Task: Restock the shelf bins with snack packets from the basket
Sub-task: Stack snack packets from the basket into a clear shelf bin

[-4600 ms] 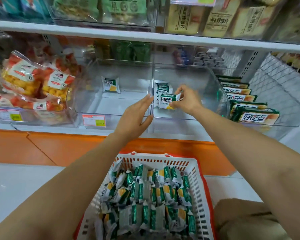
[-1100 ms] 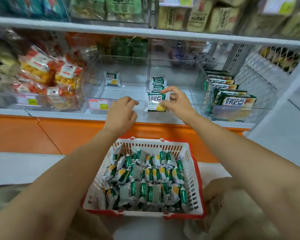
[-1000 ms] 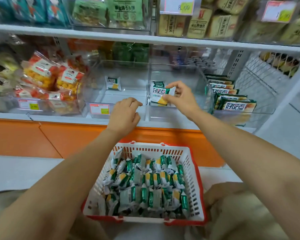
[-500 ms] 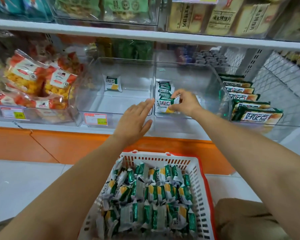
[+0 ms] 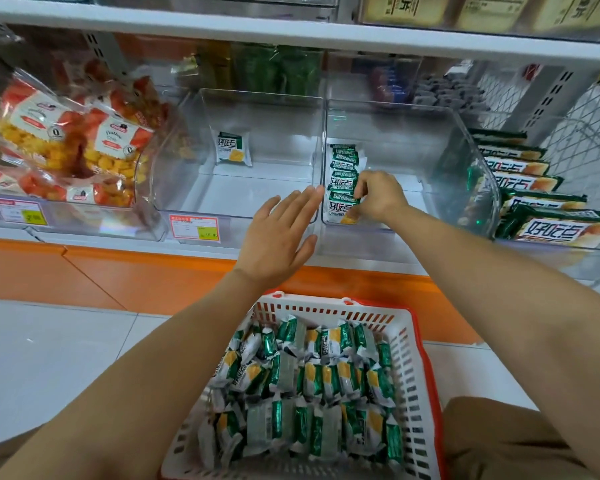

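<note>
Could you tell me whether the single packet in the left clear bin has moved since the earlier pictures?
No. The single packet still leans on the back wall of the left clear bin, left of its middle; only the camera has shifted.

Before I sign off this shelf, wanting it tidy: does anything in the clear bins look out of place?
One lone packet stands at the back of the left bin, apart from the row of matching packets filed in the right bin. Nothing looks spilled or torn.
</note>
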Tool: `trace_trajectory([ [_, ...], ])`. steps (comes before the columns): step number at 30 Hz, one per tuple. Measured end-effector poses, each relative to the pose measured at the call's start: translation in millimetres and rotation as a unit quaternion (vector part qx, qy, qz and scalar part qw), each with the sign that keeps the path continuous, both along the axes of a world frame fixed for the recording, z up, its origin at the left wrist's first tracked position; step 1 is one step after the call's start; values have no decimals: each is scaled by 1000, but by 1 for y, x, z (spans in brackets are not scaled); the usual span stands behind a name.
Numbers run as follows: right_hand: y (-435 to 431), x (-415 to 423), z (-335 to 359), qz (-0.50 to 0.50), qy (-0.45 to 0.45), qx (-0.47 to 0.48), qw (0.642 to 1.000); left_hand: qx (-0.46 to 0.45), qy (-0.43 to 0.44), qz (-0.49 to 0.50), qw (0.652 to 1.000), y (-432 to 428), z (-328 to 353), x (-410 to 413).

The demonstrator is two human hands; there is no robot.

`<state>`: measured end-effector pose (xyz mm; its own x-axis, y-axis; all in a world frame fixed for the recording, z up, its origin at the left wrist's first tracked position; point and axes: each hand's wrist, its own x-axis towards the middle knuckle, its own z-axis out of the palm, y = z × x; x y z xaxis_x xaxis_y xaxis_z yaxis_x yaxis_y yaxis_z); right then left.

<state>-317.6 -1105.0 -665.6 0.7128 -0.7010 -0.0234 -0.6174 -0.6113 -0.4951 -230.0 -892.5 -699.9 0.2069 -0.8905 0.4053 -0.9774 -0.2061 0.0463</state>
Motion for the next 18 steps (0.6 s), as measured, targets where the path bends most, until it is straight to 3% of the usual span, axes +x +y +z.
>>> trace_trajectory([
  [10, -4, -18, 13, -10, -34, 25, 999, 36, 6, 26, 999, 4, 10, -9],
  [18, 29, -52, 41, 56, -171, 79, 980, 71, -21, 74, 995, 11, 28, -29],
])
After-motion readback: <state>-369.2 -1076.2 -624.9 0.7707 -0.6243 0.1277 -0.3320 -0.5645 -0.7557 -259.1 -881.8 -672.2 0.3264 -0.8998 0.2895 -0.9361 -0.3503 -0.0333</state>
